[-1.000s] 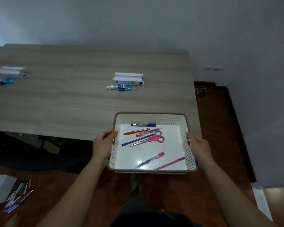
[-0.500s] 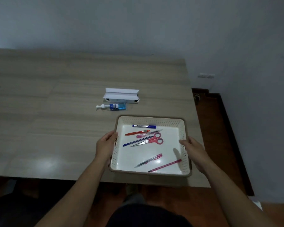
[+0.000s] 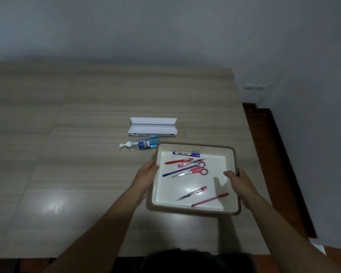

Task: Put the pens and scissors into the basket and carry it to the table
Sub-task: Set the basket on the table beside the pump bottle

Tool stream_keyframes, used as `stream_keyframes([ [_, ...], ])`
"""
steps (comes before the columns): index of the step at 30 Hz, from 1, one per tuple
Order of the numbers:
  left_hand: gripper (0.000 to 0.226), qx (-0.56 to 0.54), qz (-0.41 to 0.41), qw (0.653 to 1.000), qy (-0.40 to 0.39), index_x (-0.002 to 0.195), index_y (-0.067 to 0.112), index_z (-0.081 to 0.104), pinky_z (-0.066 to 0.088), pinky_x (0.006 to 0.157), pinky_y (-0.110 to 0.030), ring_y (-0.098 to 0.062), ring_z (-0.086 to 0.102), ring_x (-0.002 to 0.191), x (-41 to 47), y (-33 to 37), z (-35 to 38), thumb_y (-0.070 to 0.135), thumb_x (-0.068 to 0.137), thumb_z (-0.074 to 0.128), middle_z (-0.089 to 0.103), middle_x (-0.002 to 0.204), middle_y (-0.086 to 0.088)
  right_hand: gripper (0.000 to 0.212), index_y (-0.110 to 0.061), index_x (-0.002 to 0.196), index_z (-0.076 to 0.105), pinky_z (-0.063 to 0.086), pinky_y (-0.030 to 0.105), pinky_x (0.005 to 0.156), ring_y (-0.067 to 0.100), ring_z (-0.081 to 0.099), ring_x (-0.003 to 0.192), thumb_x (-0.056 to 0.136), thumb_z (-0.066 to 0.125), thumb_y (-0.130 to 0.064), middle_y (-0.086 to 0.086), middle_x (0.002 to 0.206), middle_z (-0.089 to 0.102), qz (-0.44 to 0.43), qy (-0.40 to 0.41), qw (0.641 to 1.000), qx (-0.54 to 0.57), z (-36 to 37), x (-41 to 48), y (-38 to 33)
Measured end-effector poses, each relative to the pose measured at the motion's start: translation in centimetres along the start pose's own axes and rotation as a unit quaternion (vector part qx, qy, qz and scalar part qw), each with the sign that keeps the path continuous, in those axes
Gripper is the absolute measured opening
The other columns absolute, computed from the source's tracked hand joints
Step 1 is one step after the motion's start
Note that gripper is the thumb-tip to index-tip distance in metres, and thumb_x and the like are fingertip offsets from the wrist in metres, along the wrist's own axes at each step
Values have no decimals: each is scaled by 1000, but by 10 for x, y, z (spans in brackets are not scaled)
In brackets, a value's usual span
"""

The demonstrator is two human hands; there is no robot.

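A white perforated basket (image 3: 231, 160) with a brown rim is over the wooden table (image 3: 77, 164), near its right edge. My left hand (image 3: 146, 175) grips the basket's left side and my right hand (image 3: 238, 183) grips its right side, thumb inside. Inside lie pink-handled scissors (image 3: 195, 171) and several pens: a blue marker (image 3: 186, 154), a red pen (image 3: 178, 161), a dark blue pen (image 3: 178, 171), a pink-capped pen (image 3: 191, 193) and a pink pen (image 3: 210, 199). Whether the basket rests on the table or hangs just above it is unclear.
A blue pump bottle (image 3: 140, 144) lies on its side just left of the basket's far corner. A white folded box (image 3: 153, 127) sits behind it. The table's right edge borders a reddish wooden floor (image 3: 274, 154) and a grey wall with a socket (image 3: 254, 87).
The basket, held in both hands, has moved forward from beyond the table's near edge to over the tabletop. The view has closed in on the table.
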State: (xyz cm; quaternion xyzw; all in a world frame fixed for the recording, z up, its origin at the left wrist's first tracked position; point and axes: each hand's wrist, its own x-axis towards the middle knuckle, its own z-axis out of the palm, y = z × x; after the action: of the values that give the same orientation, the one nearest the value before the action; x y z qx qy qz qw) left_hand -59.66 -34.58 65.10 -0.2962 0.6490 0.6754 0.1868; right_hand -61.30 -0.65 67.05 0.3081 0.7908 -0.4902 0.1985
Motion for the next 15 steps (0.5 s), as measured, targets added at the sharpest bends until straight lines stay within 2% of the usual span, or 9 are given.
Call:
stream_keyframes([
  [5,37,9,-11,999,-46,142,25,73,66,102,-51,-27,85,109,32,6,3,21,107,61,87,121,-4,54,-21,158,46,51,52,90,29,58,117,107,61,-32,13,151,60,18,7,1000,-22,12,34,-6],
  [9,32,18,-17,997,-72,136,19,74,70,82,-39,-24,87,100,55,7,3,14,108,59,88,114,-5,56,-22,157,47,52,59,99,41,59,134,104,64,-35,14,152,59,43,20,998,-49,24,54,-8],
  [12,29,16,-19,996,-82,125,24,74,68,69,-30,-16,87,90,64,9,4,8,108,57,89,103,2,61,-23,155,48,55,56,93,42,61,130,99,65,-41,17,155,53,62,10,996,-68,30,67,-6],
  [15,28,25,-19,995,-89,121,29,73,68,68,-28,-13,87,88,75,8,4,9,108,57,89,101,5,65,-24,156,46,57,55,91,42,61,129,97,66,-43,17,156,50,67,9,995,-72,36,79,-4],
])
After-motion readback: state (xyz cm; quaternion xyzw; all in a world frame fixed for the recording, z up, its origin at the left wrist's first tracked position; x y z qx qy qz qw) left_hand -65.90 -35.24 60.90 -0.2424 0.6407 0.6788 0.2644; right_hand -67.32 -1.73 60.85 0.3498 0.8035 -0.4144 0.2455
